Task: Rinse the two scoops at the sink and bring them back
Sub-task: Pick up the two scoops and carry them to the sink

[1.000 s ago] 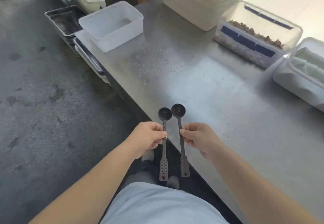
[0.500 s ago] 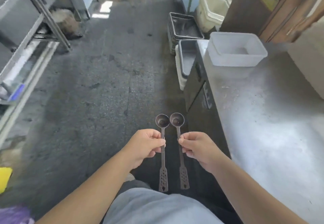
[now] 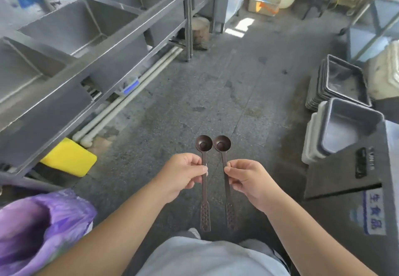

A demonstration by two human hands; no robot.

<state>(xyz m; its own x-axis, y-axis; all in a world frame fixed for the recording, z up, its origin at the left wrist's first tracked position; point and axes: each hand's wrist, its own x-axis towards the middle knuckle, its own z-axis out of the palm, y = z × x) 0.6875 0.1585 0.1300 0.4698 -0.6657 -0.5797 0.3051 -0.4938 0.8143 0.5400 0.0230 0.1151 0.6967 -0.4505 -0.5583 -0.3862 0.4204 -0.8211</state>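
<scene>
Nearest to us, our left hand (image 3: 180,175) pinches the handle of the left scoop (image 3: 204,178) between thumb and fingers; our right hand (image 3: 248,180) pinches the right scoop (image 3: 224,178) the same way. Both grips are closed on mid-handle. The two scoops lie side by side, long axes running away from us — bowls forward and nearly touching, perforated handle ends hanging back toward the body. Below them is bare floor (image 3: 194,85), so neither is over water yet. Farther off, the steel sink (image 3: 71,25) runs along our left, basins open — the left hand is the nearer one. We judge the carry is under way, rinsing not begun; the next move calls for a turn left.
</scene>
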